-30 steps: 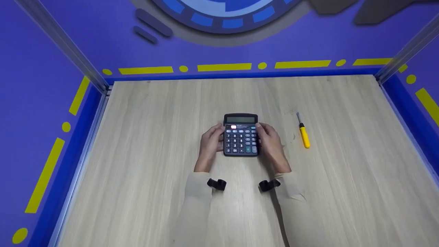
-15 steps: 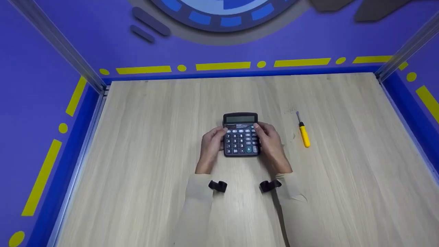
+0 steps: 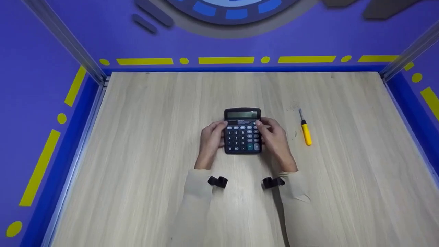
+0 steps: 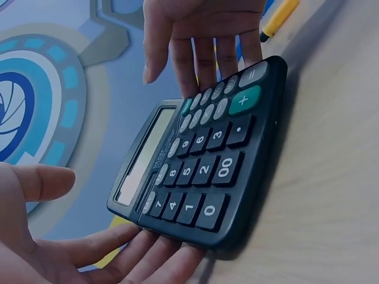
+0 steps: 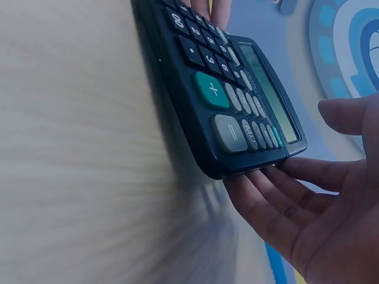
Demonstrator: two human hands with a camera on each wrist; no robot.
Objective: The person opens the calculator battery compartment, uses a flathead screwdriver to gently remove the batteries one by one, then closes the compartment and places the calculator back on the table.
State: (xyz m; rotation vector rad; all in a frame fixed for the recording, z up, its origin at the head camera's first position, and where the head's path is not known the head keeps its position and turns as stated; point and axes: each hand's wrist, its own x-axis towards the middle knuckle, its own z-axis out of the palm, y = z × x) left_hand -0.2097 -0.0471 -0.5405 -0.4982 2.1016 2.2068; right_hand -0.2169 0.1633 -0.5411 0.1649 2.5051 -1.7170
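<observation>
A black desk calculator (image 3: 242,137) lies between the two hands, its display (image 3: 242,114) at the far end and its keys facing up. My left hand (image 3: 211,140) is at its left side, my right hand (image 3: 276,139) at its right. In the left wrist view the fingers (image 4: 160,257) of the left hand reach straight to the underside, while the thumb stands up apart from the case. The right wrist view gives the same for the right hand: extended fingers (image 5: 266,207) under the edge, thumb raised. Fingertips beneath the calculator are hidden.
A screwdriver (image 3: 306,132) with a yellow handle lies on the wooden table (image 3: 154,137), right of the right hand. Blue-purple panels (image 3: 226,44) with yellow marks border the table at the back and sides. Each sleeve cuff carries a black wrist mount (image 3: 218,181).
A bright patch on the strip below the display has gone since one second ago. Both thumbs have shifted slightly inward over the calculator's edges. The head view has moved a little.
</observation>
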